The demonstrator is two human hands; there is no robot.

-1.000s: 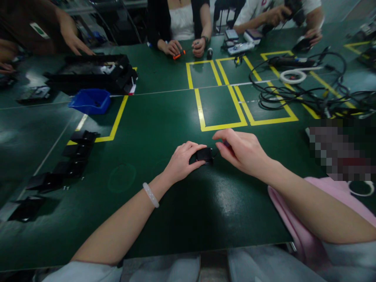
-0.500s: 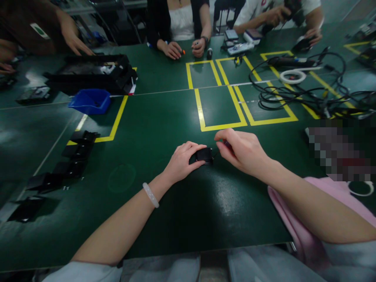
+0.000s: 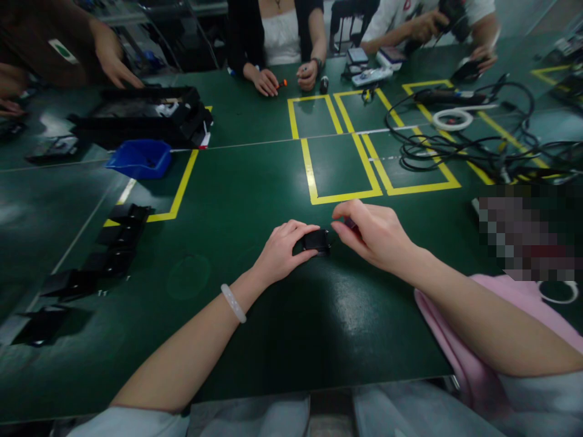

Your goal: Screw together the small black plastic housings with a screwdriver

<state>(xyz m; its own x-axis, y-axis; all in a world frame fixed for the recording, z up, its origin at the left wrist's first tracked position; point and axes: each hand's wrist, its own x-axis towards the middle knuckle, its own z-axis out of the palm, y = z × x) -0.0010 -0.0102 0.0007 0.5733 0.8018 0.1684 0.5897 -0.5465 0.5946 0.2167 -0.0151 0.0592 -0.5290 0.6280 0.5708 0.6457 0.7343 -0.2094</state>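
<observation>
Near the middle of the table, my left hand is closed around a small black block-shaped part, thumb on the near side and fingers on the far side. Small shiny points, like screw ends, show on the part's right face. Just right of it, my right hand is curled in a pinch around a dark, thin-tipped tool. The fingers hide most of that tool, so its exact kind does not show. Its thin end seems to point toward the part; contact cannot be made out.
Several black bent parts stand in a row at left, with tiny screws beside them. Behind are a blue bin and black trays. Black cables and a pink cloth are at right. Co-workers sit across.
My hands and the black part stay almost in place; the right fingertips shift very slightly. Across the table, a co-worker's hand has moved slightly, showing more of an orange-tipped item.
</observation>
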